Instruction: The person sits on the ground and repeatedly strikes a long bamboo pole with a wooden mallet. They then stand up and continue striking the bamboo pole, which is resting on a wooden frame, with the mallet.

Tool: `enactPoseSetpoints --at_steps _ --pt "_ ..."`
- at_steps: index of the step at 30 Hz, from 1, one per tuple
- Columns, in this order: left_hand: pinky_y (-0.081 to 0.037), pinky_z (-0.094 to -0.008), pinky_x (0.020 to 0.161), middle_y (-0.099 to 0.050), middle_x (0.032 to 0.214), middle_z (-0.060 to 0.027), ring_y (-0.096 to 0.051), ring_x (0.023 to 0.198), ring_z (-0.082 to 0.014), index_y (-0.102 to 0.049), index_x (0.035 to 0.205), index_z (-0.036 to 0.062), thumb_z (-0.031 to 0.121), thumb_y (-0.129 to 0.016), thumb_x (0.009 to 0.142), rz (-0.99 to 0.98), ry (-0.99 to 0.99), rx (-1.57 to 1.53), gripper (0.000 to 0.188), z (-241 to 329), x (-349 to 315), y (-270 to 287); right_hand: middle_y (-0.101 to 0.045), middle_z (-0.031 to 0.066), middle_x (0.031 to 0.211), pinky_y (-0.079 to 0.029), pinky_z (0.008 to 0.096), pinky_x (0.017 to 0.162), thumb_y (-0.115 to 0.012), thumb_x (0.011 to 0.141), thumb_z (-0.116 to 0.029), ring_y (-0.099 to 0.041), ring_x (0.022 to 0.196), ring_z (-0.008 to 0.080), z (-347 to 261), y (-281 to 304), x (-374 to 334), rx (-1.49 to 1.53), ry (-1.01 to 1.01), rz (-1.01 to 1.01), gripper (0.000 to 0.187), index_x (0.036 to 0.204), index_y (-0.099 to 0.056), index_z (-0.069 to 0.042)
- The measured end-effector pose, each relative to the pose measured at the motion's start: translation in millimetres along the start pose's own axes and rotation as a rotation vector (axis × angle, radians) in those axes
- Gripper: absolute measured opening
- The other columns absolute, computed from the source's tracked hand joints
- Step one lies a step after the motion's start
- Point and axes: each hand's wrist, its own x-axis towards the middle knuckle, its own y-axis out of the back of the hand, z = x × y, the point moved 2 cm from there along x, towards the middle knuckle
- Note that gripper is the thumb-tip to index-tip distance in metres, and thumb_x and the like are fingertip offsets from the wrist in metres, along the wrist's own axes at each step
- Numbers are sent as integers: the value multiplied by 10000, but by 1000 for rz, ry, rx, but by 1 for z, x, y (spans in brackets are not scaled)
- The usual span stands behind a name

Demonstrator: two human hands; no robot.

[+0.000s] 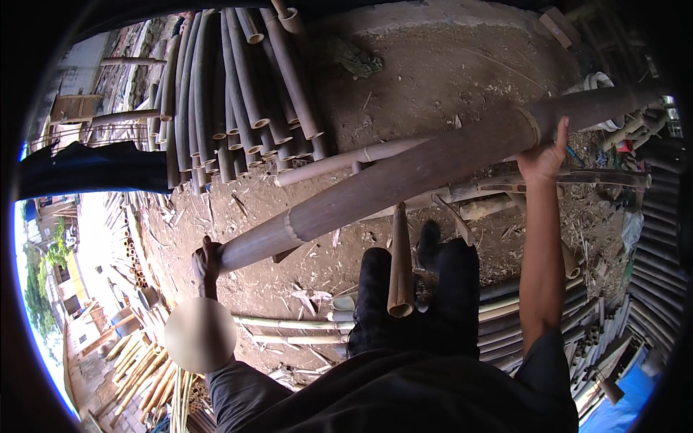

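Observation:
A thick, dark brown bamboo pole is held up across the view, slanting from lower left to upper right. Pale rings mark its joints. At its near left end, my left hand is closed round the tip. Further along, my right hand grips the pole from the near side; its thumb sticks up along the wood and the other fingers are hidden behind the pole. Below the held pole, a shorter bamboo piece with an open end points toward me, between my legs. A blurred round patch covers part of my left forearm.
Many cut bamboo poles lie stacked at the far left. Another bamboo pole lies behind the held one. Split bamboo is piled at lower left, and more poles line the right side. Chips litter the dirt floor.

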Motion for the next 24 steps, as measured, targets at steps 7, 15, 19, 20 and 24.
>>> enactPoseSetpoints --at_steps 7,15,19,20,24 --pt "-481 -452 667 -673 736 -108 -631 691 -350 -708 764 132 318 -412 997 207 -229 69 420 37 -11 -9 -637 111 1246 -451 504 1018 -746 805 -550 -592 1159 315 -13 9 -5 -270 -22 388 700 1315 -568 -106" --pt "-445 -456 842 -665 928 -140 -612 861 -361 -660 983 55 406 -446 977 31 -371 -55 411 50 -7 2 -615 139 1287 -458 515 1008 -665 849 -537 -577 1184 349 -60 72 -1 -362 -81 456 653 1287 -591 -58" --pt "-295 -507 1115 -511 1390 -196 -453 1314 -372 -487 1380 24 628 -468 933 -55 -377 -122 751 25 -2 24 -631 166 1274 -447 518 1031 -546 935 -501 -593 1173 361 -63 56 -9 -468 8 583 594 1270 -605 -14" --pt "-219 -532 1162 -451 1449 -198 -382 1380 -370 -434 1428 29 704 -508 880 -231 -335 12 873 14 1 32 -630 174 1277 -448 512 1038 -505 961 -497 -596 1179 361 -66 54 -8 -499 25 575 591 1276 -602 -7" --pt "-205 -562 1186 -477 1424 -180 -400 1380 -343 -381 1464 63 378 -869 659 -522 -354 147 992 10 13 55 -670 161 1216 -484 512 1007 -502 968 -458 -635 1126 355 -89 89 6 -571 -47 388 519 1231 -645 -34"
